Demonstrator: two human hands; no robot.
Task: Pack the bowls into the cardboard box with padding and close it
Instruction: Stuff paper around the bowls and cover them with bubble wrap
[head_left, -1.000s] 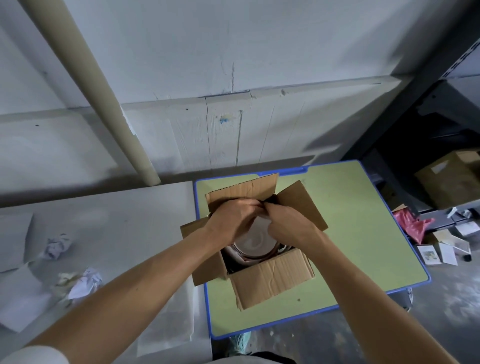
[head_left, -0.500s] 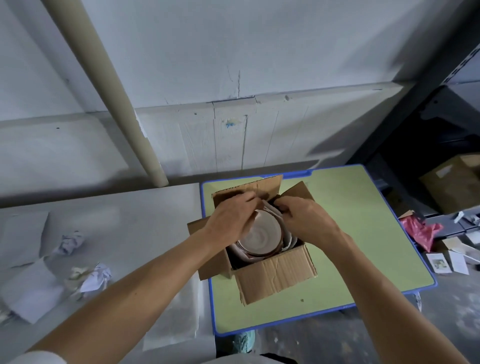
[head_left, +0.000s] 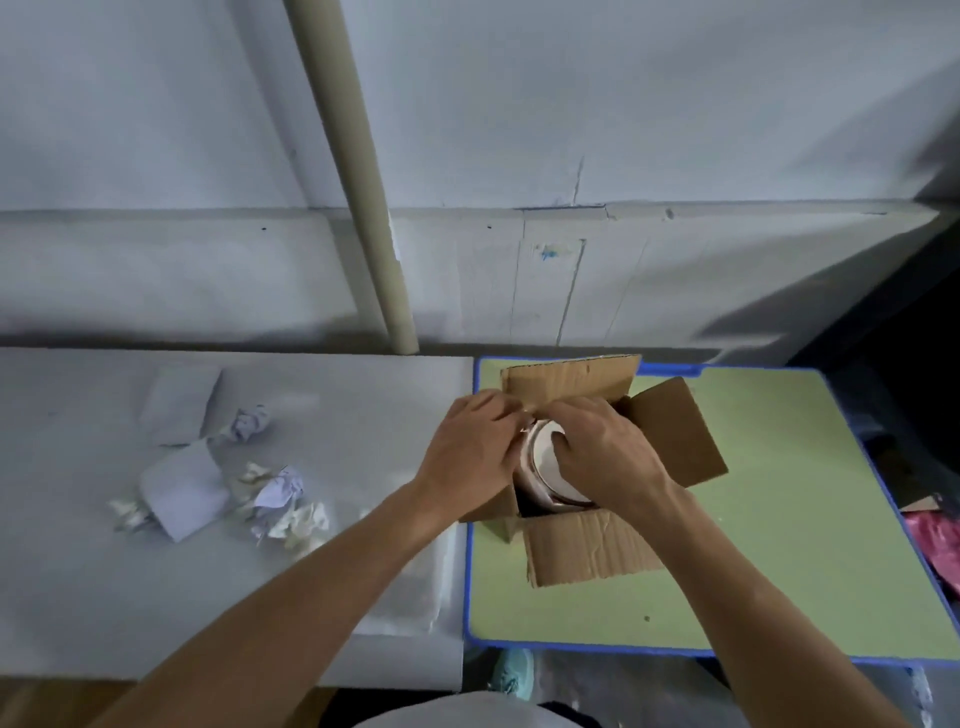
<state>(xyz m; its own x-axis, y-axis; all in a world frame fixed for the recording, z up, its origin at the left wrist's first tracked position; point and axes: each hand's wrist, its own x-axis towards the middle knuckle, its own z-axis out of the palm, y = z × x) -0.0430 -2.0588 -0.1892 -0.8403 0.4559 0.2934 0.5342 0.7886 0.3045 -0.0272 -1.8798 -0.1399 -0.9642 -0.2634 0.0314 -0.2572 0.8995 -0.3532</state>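
Head view, left hand (head_left: 470, 447), right hand (head_left: 597, 454), grips curled on round bowl (head_left: 544, 464), corrugated box (head_left: 587, 545)

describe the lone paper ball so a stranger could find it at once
Start at the grey table left of the green table. Near its back, beside a flat folded sheet, lies one crumpled paper ball. Unlike the heap of wads nearer the person, it sits alone, farther back.

Dim, bluish light; warped edges
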